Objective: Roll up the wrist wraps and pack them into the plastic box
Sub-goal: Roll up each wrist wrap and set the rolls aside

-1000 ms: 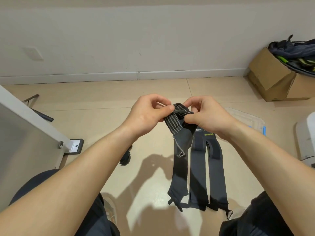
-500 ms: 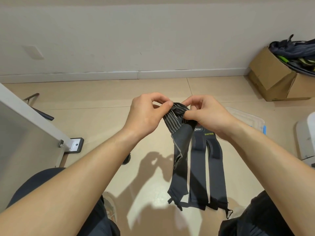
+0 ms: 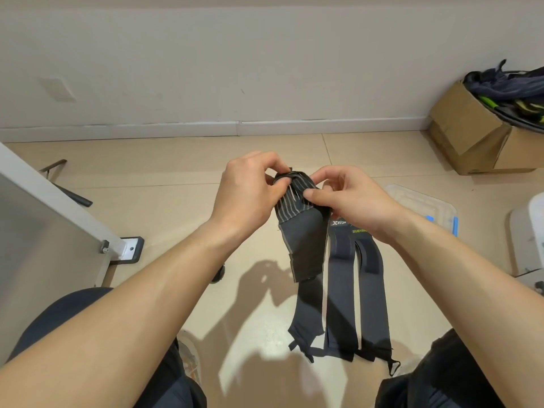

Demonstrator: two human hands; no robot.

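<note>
Now changing: the striped end of the wrist wrap (image 3: 303, 245) is curling over into a first turn, and its tail is hanging flatter than a second ago; rolling is only starting, and packing is waiting.
Left hand (image 3: 247, 189): pinching the wrap's top edge at the centre of the frame.
Right hand (image 3: 353, 198): pinching the same end, thumb pressing on the stripes.
Floor wraps (image 3: 341, 290): three dark strips are lying below the hands; one more is being held.
Plastic box (image 3: 424, 204): one, sitting right of centre on the floor.
Cardboard box (image 3: 471, 134): one, upper right.
</note>
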